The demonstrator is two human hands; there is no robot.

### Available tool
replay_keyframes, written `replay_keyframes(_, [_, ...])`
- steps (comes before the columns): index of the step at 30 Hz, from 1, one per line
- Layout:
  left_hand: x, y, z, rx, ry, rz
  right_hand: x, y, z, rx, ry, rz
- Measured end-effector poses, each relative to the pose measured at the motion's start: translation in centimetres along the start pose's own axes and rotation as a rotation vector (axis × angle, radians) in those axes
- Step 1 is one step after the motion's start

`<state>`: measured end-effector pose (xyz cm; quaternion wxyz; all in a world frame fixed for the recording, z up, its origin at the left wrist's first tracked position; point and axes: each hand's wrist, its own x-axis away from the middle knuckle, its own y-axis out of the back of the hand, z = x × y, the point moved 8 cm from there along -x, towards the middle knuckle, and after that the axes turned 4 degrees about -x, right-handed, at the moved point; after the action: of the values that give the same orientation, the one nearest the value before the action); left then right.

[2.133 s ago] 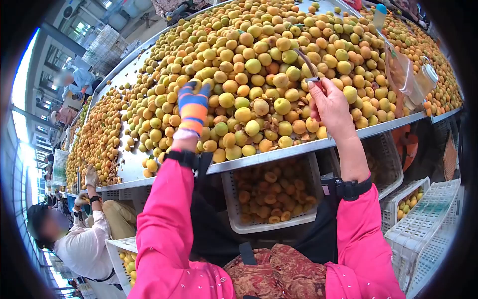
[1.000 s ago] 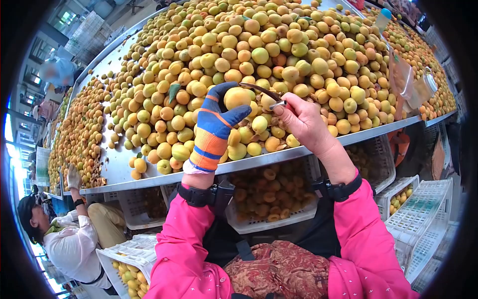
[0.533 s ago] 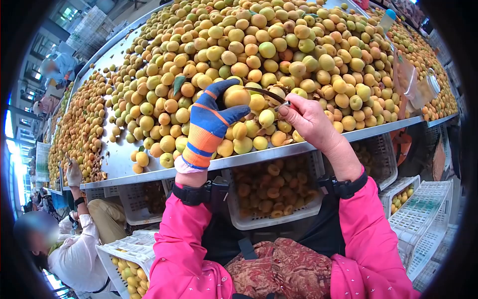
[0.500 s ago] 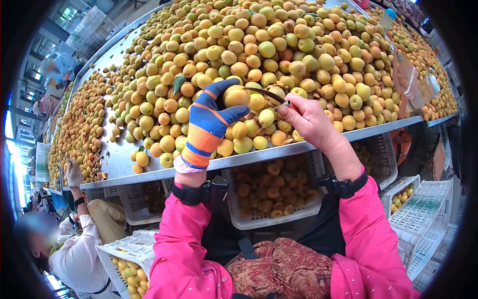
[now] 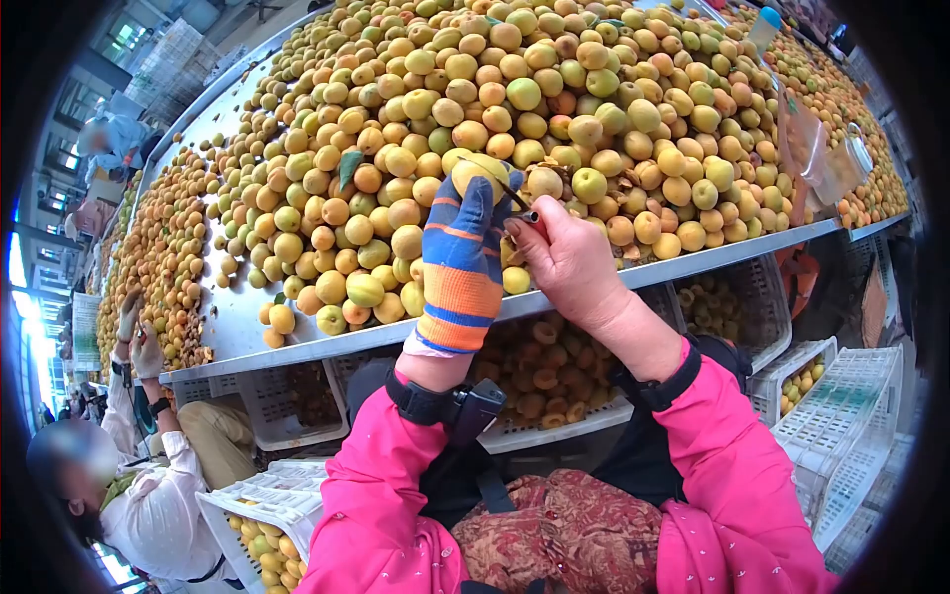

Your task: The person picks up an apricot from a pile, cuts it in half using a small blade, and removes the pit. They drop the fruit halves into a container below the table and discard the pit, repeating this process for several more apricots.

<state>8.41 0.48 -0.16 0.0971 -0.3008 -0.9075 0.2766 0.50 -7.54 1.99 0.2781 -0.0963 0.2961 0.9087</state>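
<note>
1. The left hand [image 5: 461,243], in a striped glove, is clamped around a yellow fruit [image 5: 479,169], held above the heap of fruit [image 5: 396,158] toward the table's [image 5: 234,315] near edge.
2. The right hand [image 5: 574,259], bare, has its thumb and fingers closed together on a small knife [image 5: 516,199]. Its dark blade lies at the held fruit's right side, close by the gloved thumb; whether it has entered the flesh cannot be told.
3. The likeliest harm is a slip: if the blade skids on smooth, rounded skin, it could run into the gloved thumb, since the two are so near.
4. The bare fingers hold close to the blade, so juice on the handle could let them slide onto it.
5. Too loose a left grip might let the fruit twist under the blade; too hard a squeeze could bruise it.
6. A dropped fruit could roll over the near edge, perhaps into the crate [image 5: 564,437] of halved fruit [image 5: 539,379] below.
7. A knock to the heap might send loose fruits [image 5: 281,319] over that edge.
</note>
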Motion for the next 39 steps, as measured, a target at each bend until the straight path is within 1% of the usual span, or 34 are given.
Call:
replay_keyframes(3, [-0.2, -0.3, 0.1, -0.047, -0.045, -0.029, 0.1, -0.3, 0.3, 0.043, -0.002, -0.005])
replay_keyframes(5, [-0.2, -0.5, 1.3, 0.132, 0.084, -0.041, 0.3, -0.8, -0.2, -0.08, -0.019, -0.034])
replay_keyframes(6, [-0.3, -0.6, 2.0, 0.158, 0.121, 0.002, 0.3, -1.2, -0.7, -0.122, -0.056, 0.005])
replay_keyframes(10, [-0.7, -0.2, 2.3, 0.221, 0.163, 0.066, 0.9, -1.1, -1.0, -0.243, -0.054, 0.001])
replay_keyframes(12, [-1.3, 1.3, 2.3, 0.302, 0.152, 0.022, 1.7, 0.0, -0.5, -0.385, -0.108, 0.0])
replay_keyframes(13, [-1.6, 2.4, 2.1, 0.342, 0.136, -0.026, 1.4, 0.6, -0.4, -0.385, -0.108, 0.001])
replay_keyframes(15, [-1.3, 1.9, 1.1, 0.224, 0.123, 0.021, 0.7, 1.9, -2.6, -0.839, -0.359, -0.124])
replay_keyframes(16, [-1.1, 1.1, 0.7, 0.226, 0.128, 0.024, -0.1, 2.4, -2.5, -0.934, -0.349, -0.119])
replay_keyframes(17, [-0.8, -0.4, -0.4, -0.035, 0.034, 0.106, -0.6, 2.2, -3.1, -0.93, -0.35, -0.123])
replay_keyframes(18, [-0.5, -1.8, -1.0, -0.296, -0.063, 0.186, -1.2, 1.7, -3.2, -0.852, -0.268, -0.109])
replay_keyframes(19, [-0.3, -1.9, -0.5, -0.296, -0.062, 0.187, -1.6, 1.2, -2.8, -0.775, -0.185, -0.093])
replay_keyframes(20, [0.0, -2.0, -0.8, -0.402, -0.197, 0.185, -1.5, 1.4, -2.1, -0.653, -0.088, -0.135])
replay_keyframes(21, [0.4, -2.4, -1.3, -0.508, -0.333, 0.182, -1.1, 1.1, -1.9, -0.655, -0.087, -0.136])
replay_keyframes(22, [0.1, -2.1, 0.7, 0.156, 0.006, 0.125, -0.5, 1.5, -0.7, -0.447, 0.032, -0.183])
replay_keyframes(23, [0.1, -2.1, 0.4, 0.155, 0.004, 0.123, -0.1, 1.7, 0.6, -0.237, 0.15, -0.226])
replay_keyframes(24, [0.0, -1.5, 0.4, 0.182, 0.038, 0.051, 0.1, 1.5, 1.1, -0.336, 0.201, -0.23])
replay_keyframes(25, [-0.1, -0.8, 0.6, 0.209, 0.071, -0.024, 0.1, 1.7, 1.1, -0.34, 0.201, -0.224])
replay_keyframes(27, [-0.7, 0.6, 1.0, 0.243, 0.137, -0.218, -0.2, 1.4, -0.8, -0.516, -0.061, -0.05])
replay_keyframes(28, [-1.2, 1.4, 1.1, 0.171, 0.148, -0.19, -0.3, 1.3, -1.1, -0.48, -0.073, 0.032])
replay_keyframes(29, [-1.6, 2.1, 1.0, 0.099, 0.159, -0.161, -0.2, 1.6, -1.2, -0.483, -0.074, 0.038])
replay_keyframes(31, [-1.4, 2.8, 1.2, 0.097, 0.154, -0.165, -0.1, 1.1, -1.3, -0.276, -0.1, 0.179])
replay_keyframes(32, [-1.0, 3.0, 0.9, 0.097, 0.151, -0.164, -0.1, 1.2, -0.9, -0.157, -0.046, 0.188])
replay_keyframes(34, [-1.1, 3.2, 0.6, 0.097, 0.145, -0.16, 0.0, 1.0, -0.7, -0.108, -0.059, 0.221])
replay_keyframes(35, [-2.7, 3.2, 0.4, 0.097, 0.143, -0.156, 0.1, 0.9, -0.7, -0.058, -0.072, 0.249])
replay_keyframes(39, [-2.4, 3.3, 0.1, 0.099, 0.134, -0.142, 0.1, 0.7, -0.7, -0.04, -0.065, 0.249])
